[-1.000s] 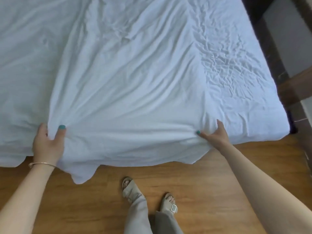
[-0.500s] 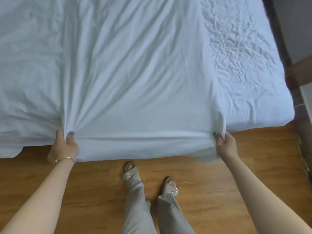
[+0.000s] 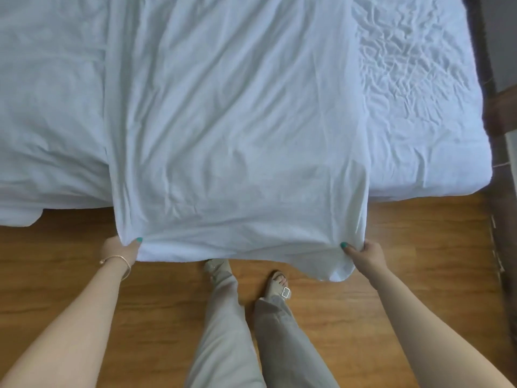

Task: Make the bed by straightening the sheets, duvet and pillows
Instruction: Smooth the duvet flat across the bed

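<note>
A white top sheet (image 3: 237, 130) lies stretched over the middle of the bed and hangs out past the foot edge, above the floor. My left hand (image 3: 120, 249) grips its near left corner, thumb on top. My right hand (image 3: 363, 254) grips the near right corner, where a fold of cloth droops below the hand. Under it, the crumpled fitted sheet (image 3: 414, 93) shows on the right side of the mattress. White bedding (image 3: 47, 107) covers the left side.
Wooden floor (image 3: 419, 247) runs along the foot of the bed. My feet in sandals (image 3: 277, 284) stand just below the sheet's hanging edge. A dark wooden bed frame or furniture edge (image 3: 495, 116) rises at the right.
Both hands have pulled the sheet's near edge toward me, off the mattress and out over the floor. The sheet is flatter, with fewer gathered folds.
</note>
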Available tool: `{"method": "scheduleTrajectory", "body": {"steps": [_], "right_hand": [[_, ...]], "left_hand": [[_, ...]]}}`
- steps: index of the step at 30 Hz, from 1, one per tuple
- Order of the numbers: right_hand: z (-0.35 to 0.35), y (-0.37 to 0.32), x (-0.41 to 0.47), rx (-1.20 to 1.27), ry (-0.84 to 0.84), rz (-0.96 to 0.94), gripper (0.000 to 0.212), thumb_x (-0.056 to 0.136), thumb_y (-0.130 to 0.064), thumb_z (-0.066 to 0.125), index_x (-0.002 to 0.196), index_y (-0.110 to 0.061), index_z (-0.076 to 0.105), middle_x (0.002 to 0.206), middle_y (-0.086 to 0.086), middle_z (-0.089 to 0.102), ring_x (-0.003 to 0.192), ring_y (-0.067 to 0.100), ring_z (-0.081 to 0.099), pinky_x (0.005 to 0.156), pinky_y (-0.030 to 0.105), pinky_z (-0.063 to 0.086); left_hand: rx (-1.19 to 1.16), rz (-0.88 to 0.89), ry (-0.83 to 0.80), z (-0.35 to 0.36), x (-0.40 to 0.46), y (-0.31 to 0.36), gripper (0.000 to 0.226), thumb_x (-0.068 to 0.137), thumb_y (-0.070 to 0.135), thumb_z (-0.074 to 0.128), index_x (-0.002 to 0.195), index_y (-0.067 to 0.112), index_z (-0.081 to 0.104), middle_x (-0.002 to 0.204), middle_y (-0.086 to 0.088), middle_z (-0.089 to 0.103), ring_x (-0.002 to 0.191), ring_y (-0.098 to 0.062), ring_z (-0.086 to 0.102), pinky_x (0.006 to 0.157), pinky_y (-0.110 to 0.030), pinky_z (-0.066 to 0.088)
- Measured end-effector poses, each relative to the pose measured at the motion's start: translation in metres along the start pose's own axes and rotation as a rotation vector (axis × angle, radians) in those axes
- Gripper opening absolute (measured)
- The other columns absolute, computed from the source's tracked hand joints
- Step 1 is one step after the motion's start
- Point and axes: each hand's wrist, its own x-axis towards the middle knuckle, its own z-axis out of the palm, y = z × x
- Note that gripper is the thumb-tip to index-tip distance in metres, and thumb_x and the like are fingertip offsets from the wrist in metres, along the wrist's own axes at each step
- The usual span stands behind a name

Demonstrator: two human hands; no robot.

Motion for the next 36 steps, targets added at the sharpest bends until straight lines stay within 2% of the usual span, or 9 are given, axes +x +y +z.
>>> {"method": "scheduleTrajectory", "body": {"steps": [5,10,15,17,20,26,31,33,36], "right_hand": [[0.004,-0.005,-0.015,-0.008,-0.057,-0.04,0.029,0.087,-0.019,0.07,0.112,-0.005,0.064,0.092,0.004,0.064,0.086,0.023,0.06,0.078,0.034,0.048],[-0.004,0.007,-0.018,-0.222,-0.078,-0.189,0.027,0.067,-0.05,0.072,0.08,-0.03,0.06,0.078,-0.014,0.065,0.089,0.02,0.062,0.089,0.044,0.05],[-0.004,0.015,-0.022,-0.511,0.02,-0.314,0.03,0.085,-0.044,0.065,0.072,-0.02,0.055,0.1,-0.01,0.057,0.114,0.019,0.045,0.114,0.042,0.006],[-0.001,0.021,-0.023,-0.325,-0.061,-0.291,0.023,0.088,-0.033,0.064,0.083,-0.011,0.058,0.093,-0.003,0.061,0.104,0.025,0.053,0.107,0.043,0.025],[0.006,0.025,-0.035,0.015,-0.088,-0.285,0.012,0.091,-0.016,0.06,0.101,-0.01,0.055,0.08,-0.004,0.058,0.086,0.024,0.059,0.067,0.031,0.044],[0.01,0.045,-0.061,0.328,-0.096,-0.178,0.023,0.087,-0.024,0.071,0.104,-0.017,0.057,0.101,0.004,0.068,0.086,0.017,0.066,0.062,0.021,0.05],[0.009,0.059,-0.092,0.391,0.094,-0.315,0.074,0.077,-0.017,0.081,0.135,-0.036,0.039,0.106,-0.012,0.06,0.092,0.002,0.063,0.068,0.014,0.051],[0.005,0.067,-0.101,0.303,0.155,-0.443,0.071,0.077,-0.013,0.079,0.126,-0.052,0.046,0.102,-0.011,0.059,0.091,0.009,0.06,0.077,0.018,0.05],[-0.003,0.076,-0.105,-0.14,0.104,-0.663,0.052,0.074,-0.008,0.079,0.116,-0.035,0.064,0.101,-0.001,0.054,0.097,0.02,0.053,0.087,0.027,0.045]], "left_hand": [[-0.022,0.024,0.013,0.013,-0.039,-0.016,0.033,0.091,0.022,0.063,0.106,-0.007,0.064,0.11,-0.025,0.065,0.1,-0.042,0.06,0.081,-0.041,0.045],[-0.199,0.12,-0.141,0.026,-0.079,-0.029,0.022,0.089,0.017,0.066,0.1,-0.002,0.059,0.092,-0.02,0.067,0.073,-0.03,0.062,0.063,-0.03,0.044],[-0.254,0.223,-0.028,0.037,-0.111,-0.045,0.023,0.095,0.012,0.056,0.114,0.001,0.052,0.097,-0.011,0.056,0.091,-0.026,0.052,0.077,-0.03,0.038],[-0.299,0.221,0.009,0.041,-0.115,-0.056,0.021,0.098,0.012,0.047,0.113,-0.002,0.052,0.099,-0.011,0.054,0.094,-0.032,0.052,0.078,-0.03,0.036],[-0.414,0.203,0.112,0.044,-0.12,-0.066,0.026,0.102,0.014,0.036,0.12,-0.001,0.047,0.104,-0.01,0.051,0.094,-0.025,0.047,0.078,-0.029,0.034],[-0.599,0.239,0.2,0.055,-0.123,-0.082,0.009,0.102,0.013,0.039,0.111,0.01,0.039,0.097,-0.009,0.05,0.068,-0.016,0.046,0.046,-0.007,0.038],[-0.407,0.279,0.116,0.063,-0.113,-0.106,0.022,0.099,0.018,0.047,0.085,0.002,0.042,0.072,-0.008,0.036,0.068,-0.024,0.034,0.057,-0.033,0.028],[-0.392,0.279,0.116,0.058,-0.113,-0.108,0.024,0.1,0.018,0.046,0.083,0.002,0.041,0.07,-0.008,0.032,0.066,-0.023,0.03,0.055,-0.033,0.024],[-0.363,0.304,0.099,0.048,-0.111,-0.109,0.024,0.1,0.018,0.045,0.083,0.002,0.041,0.068,-0.006,0.031,0.065,-0.023,0.029,0.056,-0.033,0.023]]}}
